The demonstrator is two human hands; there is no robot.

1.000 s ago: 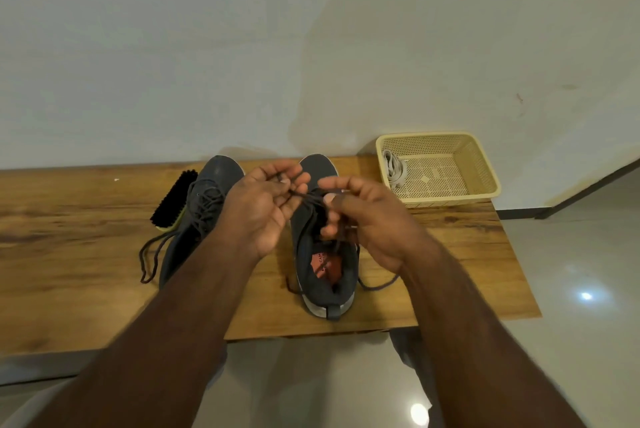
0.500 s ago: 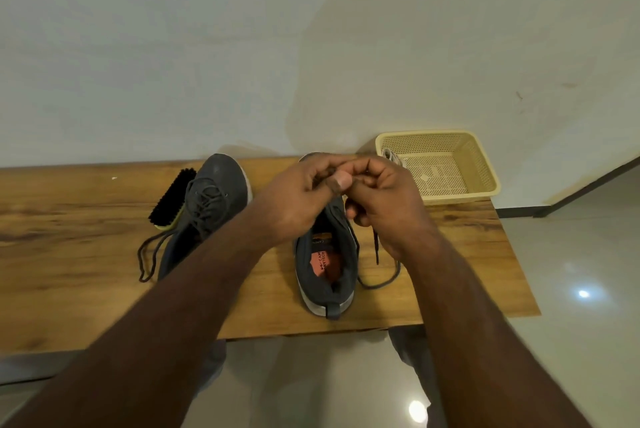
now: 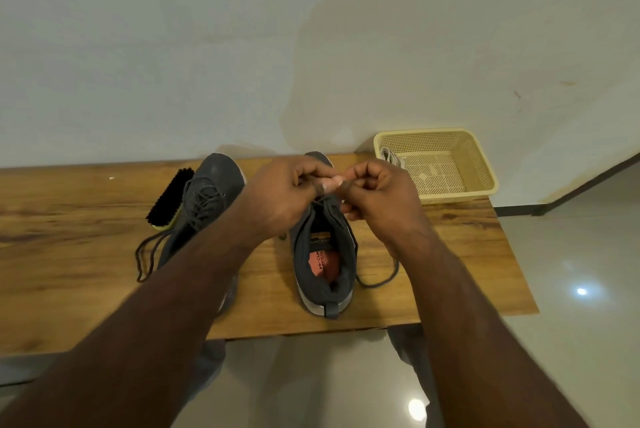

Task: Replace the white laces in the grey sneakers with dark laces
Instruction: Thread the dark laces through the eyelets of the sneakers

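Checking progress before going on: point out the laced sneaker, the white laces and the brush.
laced sneaker (image 3: 216, 174): head view, on its toe cap.
white laces (image 3: 391, 156): head view, on the bundle in the basket.
brush (image 3: 169, 197): head view, on its black bristles.

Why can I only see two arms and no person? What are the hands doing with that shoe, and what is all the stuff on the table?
The camera sits on the person's head and looks down, so you see only their own arms reaching forward. There is no robot here, just two bare hands.

The left hand and the right hand meet above the right sneaker. Both pinch the dark lace of that shoe between their fingertips; one end trails onto the wooden table beside the shoe.

The left sneaker stands next to it and already has dark laces threaded, with the ends lying loose on the wood. Behind it lies a black shoe brush.

At the far right corner sits a yellow basket. The pale bundle in its corner looks like the old white laces.
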